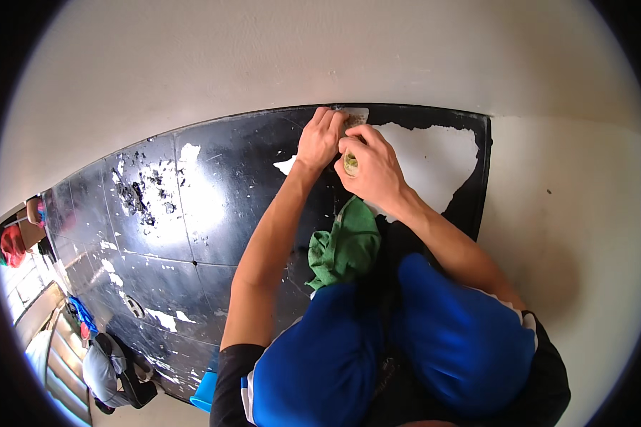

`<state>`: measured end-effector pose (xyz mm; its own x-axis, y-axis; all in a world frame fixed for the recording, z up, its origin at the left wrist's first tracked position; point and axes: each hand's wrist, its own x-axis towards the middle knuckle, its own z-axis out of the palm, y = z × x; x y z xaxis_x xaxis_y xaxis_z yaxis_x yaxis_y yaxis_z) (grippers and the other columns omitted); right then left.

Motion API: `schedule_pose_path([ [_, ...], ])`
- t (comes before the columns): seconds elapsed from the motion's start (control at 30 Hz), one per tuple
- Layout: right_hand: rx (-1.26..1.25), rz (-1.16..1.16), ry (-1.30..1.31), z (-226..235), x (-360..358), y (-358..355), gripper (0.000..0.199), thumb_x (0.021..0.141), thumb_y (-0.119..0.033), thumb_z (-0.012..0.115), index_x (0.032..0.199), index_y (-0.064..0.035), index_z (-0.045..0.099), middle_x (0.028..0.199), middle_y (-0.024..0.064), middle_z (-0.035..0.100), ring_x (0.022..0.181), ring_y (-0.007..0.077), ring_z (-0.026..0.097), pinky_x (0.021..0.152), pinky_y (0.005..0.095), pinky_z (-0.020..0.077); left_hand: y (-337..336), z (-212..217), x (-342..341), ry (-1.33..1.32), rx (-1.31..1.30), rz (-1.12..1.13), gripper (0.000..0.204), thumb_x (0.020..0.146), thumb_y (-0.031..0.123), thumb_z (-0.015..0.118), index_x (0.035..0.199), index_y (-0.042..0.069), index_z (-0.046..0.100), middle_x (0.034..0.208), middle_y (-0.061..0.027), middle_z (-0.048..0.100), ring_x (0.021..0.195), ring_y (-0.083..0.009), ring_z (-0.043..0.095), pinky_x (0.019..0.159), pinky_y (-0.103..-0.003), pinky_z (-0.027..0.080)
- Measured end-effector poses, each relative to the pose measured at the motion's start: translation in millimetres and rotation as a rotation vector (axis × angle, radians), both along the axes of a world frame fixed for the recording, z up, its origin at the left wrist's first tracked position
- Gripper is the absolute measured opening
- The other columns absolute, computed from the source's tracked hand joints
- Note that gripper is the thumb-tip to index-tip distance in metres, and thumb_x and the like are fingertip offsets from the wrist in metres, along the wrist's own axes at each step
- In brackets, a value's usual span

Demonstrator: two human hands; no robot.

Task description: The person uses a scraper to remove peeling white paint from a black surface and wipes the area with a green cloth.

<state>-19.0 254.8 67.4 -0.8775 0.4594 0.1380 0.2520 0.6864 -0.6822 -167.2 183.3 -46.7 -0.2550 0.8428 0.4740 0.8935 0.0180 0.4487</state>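
My right hand (374, 165) is closed round the handle of what looks like a scraper (351, 163); its round, yellow-green handle end shows between thumb and fingers. Above the knuckles lies a flat pale blade (360, 114) with brown bits on it, close to the far edge of the black surface (256, 160). My left hand (320, 138) is beside it, fingers bent and pressed together at the blade's left side; the fingertips are partly hidden. Just nearer than both hands, a crumpled green cloth (345, 245) lies by my knees.
A bare white patch (431, 153) with ragged edges lies right of my hands. More flaking (149, 188) marks the surface at left. A pale wall (263, 57) runs along the far edge. A blue container (205, 391) and a grey-and-black bundle (110, 370) are at lower left.
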Motion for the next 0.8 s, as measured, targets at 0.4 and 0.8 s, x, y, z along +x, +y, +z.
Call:
schedule_pose_path([
  [0.4, -0.014, 0.002, -0.001, -4.4, 19.1, -6.7, 0.024, 0.078, -0.011, 0.082, 0.093, -0.0021, 0.067, 0.117, 0.0162, 0.062, 0.106, 0.0376, 0.066, 0.088, 0.0458, 0.0576, -4.9, 3.4, 15.4, -0.076, -0.024, 0.025, 0.037, 0.074, 0.01, 0.074, 0.109, 0.001, 0.067, 0.098, -0.0143, 0.068, 0.095, -0.0353, 0.065, 0.084, -0.045, 0.058],
  [0.8, 0.034, 0.008, 0.017, -8.4, 19.2, -6.5, 0.025, 0.078, -0.009, 0.081, 0.099, -0.0039, 0.068, 0.119, 0.0157, 0.063, 0.107, 0.037, 0.066, 0.089, 0.0454, 0.0577, -3.1, 2.1, 21.7, -0.062, 0.033, 0.064, 0.037, 0.075, 0.009, 0.074, 0.111, -0.001, 0.067, 0.102, -0.0147, 0.069, 0.098, -0.0354, 0.065, 0.086, -0.045, 0.058],
])
